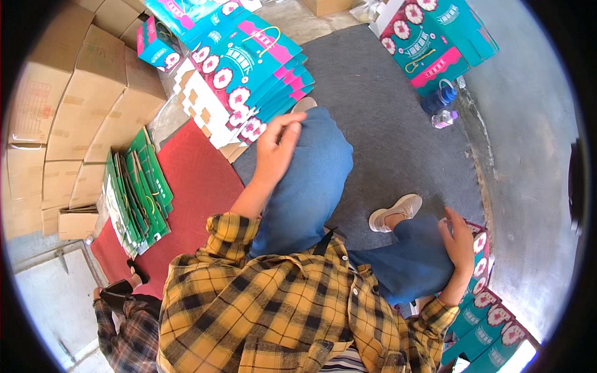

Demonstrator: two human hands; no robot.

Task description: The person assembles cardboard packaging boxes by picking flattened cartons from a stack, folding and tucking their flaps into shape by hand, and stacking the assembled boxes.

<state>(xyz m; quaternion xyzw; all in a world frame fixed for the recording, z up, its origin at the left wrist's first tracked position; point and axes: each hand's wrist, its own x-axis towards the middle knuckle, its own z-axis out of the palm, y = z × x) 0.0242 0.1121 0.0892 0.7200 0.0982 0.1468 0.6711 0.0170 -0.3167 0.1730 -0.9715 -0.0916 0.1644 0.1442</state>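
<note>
My left hand (277, 149) rests over my left knee, clad in blue trousers (317, 180). Its fingers stretch forward with the thumb apart, and I see nothing in it. Just ahead of it stands a stack of teal and pink gift boxes (249, 68) with rope handles, their near ends showing round flower-like pictures. My right hand (459, 242) hovers by my right knee, fingers spread and holding nothing visible. Close beside that hand are more teal boxes (482, 323), partly hidden by my arm and sleeve.
Cardboard cartons (93, 93) are stacked along the left, with green folded bags (140, 193) near a red mat (196, 180). Another person (134, 329) sits at lower left. More teal boxes (435, 37) stand far right, near a blue bottle (439, 98) and a small clear bottle (443, 119).
</note>
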